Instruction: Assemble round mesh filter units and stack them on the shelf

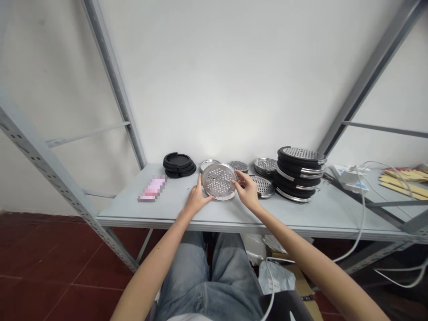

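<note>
Left hand (197,198) clamped on the near-left rim of the silver disc (219,180), thumb along the bottom edge, and it's matched by the right hand (246,189), pinching the opposite edge with thumb and fingers! So the disc is held between the two, tilted, its holed face up towards the wearer, over the middle of the table (127,209). Whether it touches the tabletop, I can't tell. Just behind it, a silver ring (207,162) peeks out, partly covered. Right beside the right hand lies a black-edged disc (264,186), half hidden by the fingers; beyond that, a low silver stack (265,164) and the tall stack (297,176), black and silver layers alternating. Over on the left, black rings (179,164) piled up, with a pixelated pink item (153,188) nearer the front edge!
</note>
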`<control>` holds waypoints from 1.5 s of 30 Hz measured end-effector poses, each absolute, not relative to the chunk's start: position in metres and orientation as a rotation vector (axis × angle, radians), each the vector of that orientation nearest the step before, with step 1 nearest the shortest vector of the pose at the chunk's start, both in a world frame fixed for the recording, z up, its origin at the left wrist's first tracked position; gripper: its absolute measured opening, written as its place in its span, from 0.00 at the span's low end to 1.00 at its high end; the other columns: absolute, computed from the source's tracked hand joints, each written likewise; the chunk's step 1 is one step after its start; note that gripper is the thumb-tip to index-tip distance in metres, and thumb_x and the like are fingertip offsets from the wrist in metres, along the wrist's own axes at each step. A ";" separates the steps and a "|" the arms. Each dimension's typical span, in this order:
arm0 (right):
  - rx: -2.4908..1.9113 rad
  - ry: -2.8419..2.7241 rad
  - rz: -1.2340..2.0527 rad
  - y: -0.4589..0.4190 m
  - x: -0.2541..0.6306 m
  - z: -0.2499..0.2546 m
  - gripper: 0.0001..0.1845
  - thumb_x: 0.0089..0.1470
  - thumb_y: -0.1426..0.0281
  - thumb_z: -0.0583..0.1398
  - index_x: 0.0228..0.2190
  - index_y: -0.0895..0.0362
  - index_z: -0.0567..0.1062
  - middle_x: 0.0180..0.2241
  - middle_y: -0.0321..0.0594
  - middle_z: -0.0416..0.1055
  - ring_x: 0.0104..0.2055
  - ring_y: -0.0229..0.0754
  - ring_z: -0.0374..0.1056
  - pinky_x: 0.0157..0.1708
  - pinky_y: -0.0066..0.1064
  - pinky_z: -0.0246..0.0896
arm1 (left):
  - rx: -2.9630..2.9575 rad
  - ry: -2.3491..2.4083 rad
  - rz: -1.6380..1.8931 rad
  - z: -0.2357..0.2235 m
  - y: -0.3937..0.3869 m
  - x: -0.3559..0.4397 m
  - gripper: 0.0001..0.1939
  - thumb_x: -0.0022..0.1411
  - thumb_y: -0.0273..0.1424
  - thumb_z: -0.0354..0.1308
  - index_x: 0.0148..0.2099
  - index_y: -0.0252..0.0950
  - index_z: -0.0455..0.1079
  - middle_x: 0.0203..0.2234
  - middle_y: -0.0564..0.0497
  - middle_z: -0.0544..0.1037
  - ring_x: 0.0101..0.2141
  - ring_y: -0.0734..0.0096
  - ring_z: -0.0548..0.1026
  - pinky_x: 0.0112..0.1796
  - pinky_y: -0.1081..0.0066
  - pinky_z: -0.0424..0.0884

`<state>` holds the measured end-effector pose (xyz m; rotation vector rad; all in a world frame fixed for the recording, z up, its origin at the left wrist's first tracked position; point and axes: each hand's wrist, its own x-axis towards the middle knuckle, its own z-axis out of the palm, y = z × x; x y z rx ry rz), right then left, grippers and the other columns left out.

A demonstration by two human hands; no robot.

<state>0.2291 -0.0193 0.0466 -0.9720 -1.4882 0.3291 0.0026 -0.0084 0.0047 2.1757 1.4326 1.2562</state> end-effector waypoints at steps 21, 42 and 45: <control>-1.291 -1.663 0.373 0.015 0.240 -0.008 0.29 0.61 0.55 0.50 0.55 0.60 0.71 0.56 0.53 0.68 0.58 0.52 0.65 0.58 0.47 0.59 | 2.268 1.256 1.234 0.013 -0.010 0.004 0.38 0.51 0.43 0.69 0.61 0.37 0.64 0.54 0.40 0.72 0.54 0.53 0.70 0.55 0.55 0.65; -1.480 -1.860 0.202 0.015 0.237 -0.013 0.24 0.62 0.66 0.51 0.54 0.64 0.70 0.52 0.56 0.71 0.55 0.51 0.67 0.57 0.41 0.59 | 2.311 1.380 1.072 0.010 -0.012 0.000 0.39 0.47 0.46 0.70 0.59 0.37 0.67 0.50 0.42 0.76 0.50 0.49 0.73 0.51 0.56 0.68; -1.489 -1.817 0.222 0.015 0.236 -0.013 0.24 0.61 0.66 0.52 0.53 0.66 0.72 0.51 0.56 0.72 0.54 0.51 0.68 0.56 0.40 0.59 | 2.307 1.384 1.058 0.012 -0.013 0.000 0.36 0.49 0.47 0.69 0.57 0.37 0.69 0.49 0.44 0.77 0.49 0.51 0.73 0.51 0.58 0.68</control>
